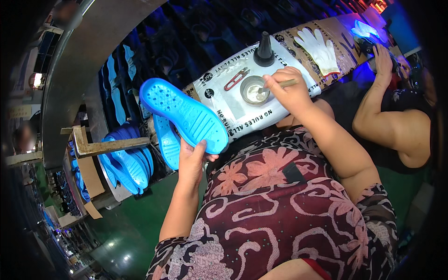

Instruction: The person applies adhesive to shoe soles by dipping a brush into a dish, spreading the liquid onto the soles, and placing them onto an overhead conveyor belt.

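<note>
My left hand (192, 161) grips a blue shoe sole (186, 114) by its heel end, thumb on top; the tread-like ribs and small holes face up. Part of another blue sole (166, 140) shows beneath it. My right hand (291, 91) pinches a thin-handled brush (288, 83) whose tip dips into a small round cup (243, 97) holding a whitish substance. The bristles are hard to make out. The cup stands on a white printed plastic sheet (252, 122), beside red thread snips (236, 79) and a black cone-tipped bottle (264, 50).
A white glove (319, 50) lies on a cardboard-covered surface at the right. Beyond it, a co-worker's arm (380, 70) reaches toward a brightly lit blue piece (365, 30). Stacked blue soles (129, 161) stand at left behind a wooden bar (109, 146). Dark racks line the back.
</note>
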`<control>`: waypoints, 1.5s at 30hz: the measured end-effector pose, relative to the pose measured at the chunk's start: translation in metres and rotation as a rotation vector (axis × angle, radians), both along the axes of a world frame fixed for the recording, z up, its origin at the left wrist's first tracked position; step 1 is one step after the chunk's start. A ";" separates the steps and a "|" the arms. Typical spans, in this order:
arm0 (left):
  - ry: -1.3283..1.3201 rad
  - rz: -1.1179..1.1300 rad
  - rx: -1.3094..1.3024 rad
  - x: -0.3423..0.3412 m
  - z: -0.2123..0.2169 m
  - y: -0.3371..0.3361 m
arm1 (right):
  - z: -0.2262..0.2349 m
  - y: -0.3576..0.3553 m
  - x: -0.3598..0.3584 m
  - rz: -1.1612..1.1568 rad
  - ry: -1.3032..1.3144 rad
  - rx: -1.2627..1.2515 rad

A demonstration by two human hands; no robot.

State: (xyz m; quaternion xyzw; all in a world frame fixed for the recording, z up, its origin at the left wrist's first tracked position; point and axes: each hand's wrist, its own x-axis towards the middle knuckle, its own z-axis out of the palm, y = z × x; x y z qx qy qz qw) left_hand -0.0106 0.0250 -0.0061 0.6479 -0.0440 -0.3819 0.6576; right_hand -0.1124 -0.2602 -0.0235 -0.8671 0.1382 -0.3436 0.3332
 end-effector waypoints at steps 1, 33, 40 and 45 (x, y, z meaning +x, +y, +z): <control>-0.072 0.000 0.030 -0.001 0.003 -0.003 | 0.001 -0.001 -0.001 -0.028 -0.020 0.045; -1.028 0.054 -0.142 -0.024 0.019 -0.050 | 0.081 0.064 -0.032 0.212 -0.106 -0.035; -0.966 0.038 -0.171 -0.024 0.013 -0.049 | 0.073 0.068 -0.019 0.242 -0.166 -0.097; -1.040 0.052 -0.166 -0.023 0.012 -0.050 | 0.079 0.060 -0.028 0.197 -0.111 -0.132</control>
